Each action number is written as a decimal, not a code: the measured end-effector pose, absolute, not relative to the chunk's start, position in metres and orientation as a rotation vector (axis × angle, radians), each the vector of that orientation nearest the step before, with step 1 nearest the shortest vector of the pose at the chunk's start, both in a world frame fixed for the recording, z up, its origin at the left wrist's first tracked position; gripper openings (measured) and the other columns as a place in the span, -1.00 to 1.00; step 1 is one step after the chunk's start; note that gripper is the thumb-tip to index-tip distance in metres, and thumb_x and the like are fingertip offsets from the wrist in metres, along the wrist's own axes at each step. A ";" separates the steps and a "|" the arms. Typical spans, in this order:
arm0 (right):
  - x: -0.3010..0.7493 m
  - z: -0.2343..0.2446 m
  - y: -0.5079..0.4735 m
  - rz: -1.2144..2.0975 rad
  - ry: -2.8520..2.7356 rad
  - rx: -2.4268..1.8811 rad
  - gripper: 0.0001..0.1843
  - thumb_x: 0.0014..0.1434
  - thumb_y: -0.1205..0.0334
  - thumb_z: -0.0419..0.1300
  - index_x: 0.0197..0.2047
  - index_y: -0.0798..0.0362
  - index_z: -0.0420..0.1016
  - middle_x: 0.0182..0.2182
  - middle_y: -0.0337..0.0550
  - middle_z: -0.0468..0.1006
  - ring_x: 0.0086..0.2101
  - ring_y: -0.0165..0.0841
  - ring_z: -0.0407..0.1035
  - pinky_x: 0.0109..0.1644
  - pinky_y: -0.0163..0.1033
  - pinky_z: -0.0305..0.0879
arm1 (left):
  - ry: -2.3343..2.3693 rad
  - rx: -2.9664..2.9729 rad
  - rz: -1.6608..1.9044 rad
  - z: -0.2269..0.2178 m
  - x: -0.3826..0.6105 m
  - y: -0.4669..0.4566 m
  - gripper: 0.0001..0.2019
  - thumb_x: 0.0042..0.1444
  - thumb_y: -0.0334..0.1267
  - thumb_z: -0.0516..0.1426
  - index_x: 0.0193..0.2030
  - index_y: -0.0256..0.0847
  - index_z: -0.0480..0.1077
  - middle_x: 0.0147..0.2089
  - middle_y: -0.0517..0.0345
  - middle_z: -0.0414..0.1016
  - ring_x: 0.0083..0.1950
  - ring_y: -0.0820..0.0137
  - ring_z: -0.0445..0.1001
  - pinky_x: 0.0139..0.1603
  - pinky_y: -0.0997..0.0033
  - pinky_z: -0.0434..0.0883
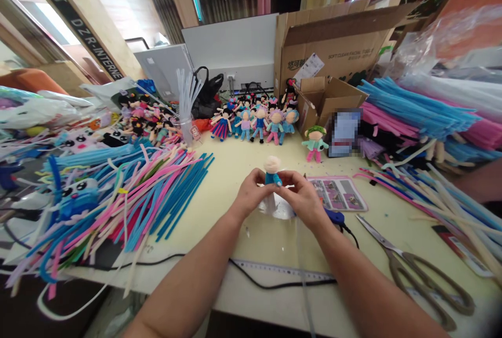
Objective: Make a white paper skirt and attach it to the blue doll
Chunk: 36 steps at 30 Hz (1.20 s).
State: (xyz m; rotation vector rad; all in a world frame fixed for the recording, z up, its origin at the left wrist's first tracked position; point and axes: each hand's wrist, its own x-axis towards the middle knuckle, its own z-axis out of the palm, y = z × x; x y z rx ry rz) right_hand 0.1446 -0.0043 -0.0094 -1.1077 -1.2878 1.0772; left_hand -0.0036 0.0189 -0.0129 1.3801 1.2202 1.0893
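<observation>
Between my two hands, above the middle of the table, is a small pipe-cleaner doll (271, 171) with a round cream head and a blue body. My left hand (254, 189) pinches the doll from the left side, thumb toward its lower front. From the right, the fingers of my right hand (297, 189) close on its blue body and arm. Just below the hands lies a shiny silvery round piece (279, 208), partly covered by them. A blue-handled glue gun (334, 217) with a black cord rests beside my right wrist, mostly hidden.
Scissors (408, 259) lie at right near a ruler (282, 270). Pipe cleaners (157, 191) pile up on the left, more (423, 108) on the right. Finished dolls (259, 124) stand at the back; a green-haired doll (315, 142) stands by a phone (345, 131). Behind is a cardboard box (329, 45).
</observation>
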 end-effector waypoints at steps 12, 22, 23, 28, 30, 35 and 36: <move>0.152 -0.013 0.002 1.181 -1.131 -1.144 -0.66 -0.05 -0.03 0.29 -0.29 0.04 0.54 -0.49 -0.21 0.52 -0.42 -0.33 0.37 -0.29 -0.21 0.31 | 0.951 1.402 1.055 -0.016 -0.001 0.015 -0.69 -0.02 -0.16 0.26 -0.15 -0.22 0.38 -0.23 0.14 0.47 -0.21 0.39 0.41 -0.14 0.40 0.32; 0.154 -0.005 0.000 1.246 -1.087 -1.115 -0.68 -0.12 0.01 0.32 -0.32 0.03 0.49 -0.53 -0.27 0.47 -0.45 -0.38 0.32 -0.31 -0.23 0.25 | 0.904 1.218 1.099 -0.012 0.001 0.013 -0.62 -0.17 -0.18 0.35 -0.23 -0.24 0.37 -0.30 0.16 0.48 -0.24 0.39 0.43 -0.13 0.36 0.33; 0.153 -0.003 -0.001 1.275 -1.063 -1.118 -0.63 -0.14 0.02 0.34 -0.26 0.03 0.48 -0.50 -0.26 0.50 -0.43 -0.37 0.34 -0.30 -0.22 0.26 | 0.897 1.208 1.114 -0.011 0.001 0.013 -0.61 -0.17 -0.17 0.36 -0.23 -0.23 0.36 -0.31 0.17 0.48 -0.24 0.40 0.44 -0.13 0.36 0.33; 0.150 -0.001 -0.002 1.365 -1.035 -1.119 -0.61 -0.21 0.01 0.39 -0.35 0.04 0.43 -0.50 -0.26 0.49 -0.41 -0.36 0.34 -0.32 -0.24 0.24 | 0.912 1.182 1.141 -0.006 0.001 0.013 -0.59 -0.18 -0.17 0.37 -0.20 -0.22 0.34 -0.33 0.22 0.48 -0.32 0.45 0.42 -0.24 0.43 0.34; 0.151 -0.002 -0.001 1.389 -1.053 -1.109 -0.61 -0.20 0.01 0.39 -0.35 0.05 0.44 -0.48 -0.25 0.50 -0.40 -0.37 0.34 -0.32 -0.25 0.23 | 0.926 1.163 1.137 -0.006 0.000 0.013 -0.59 -0.16 -0.18 0.36 -0.19 -0.22 0.35 -0.32 0.21 0.49 -0.32 0.45 0.43 -0.25 0.43 0.35; 0.150 -0.015 0.001 1.435 -1.149 -1.070 -0.52 -0.19 0.04 0.42 -0.20 0.05 0.44 -0.36 -0.19 0.53 -0.35 -0.34 0.38 -0.30 -0.24 0.24 | 0.901 1.104 1.187 -0.010 -0.001 0.014 -0.62 -0.18 -0.23 0.36 -0.21 -0.23 0.36 -0.31 0.22 0.49 -0.28 0.45 0.44 -0.22 0.44 0.35; 0.149 -0.019 0.001 1.436 -1.164 -1.077 -0.50 -0.20 0.06 0.43 -0.20 0.05 0.42 -0.35 -0.19 0.53 -0.34 -0.33 0.38 -0.28 -0.23 0.26 | 0.896 1.091 1.197 -0.010 -0.001 0.014 -0.62 -0.19 -0.24 0.36 -0.22 -0.23 0.37 -0.33 0.22 0.49 -0.29 0.46 0.43 -0.23 0.45 0.35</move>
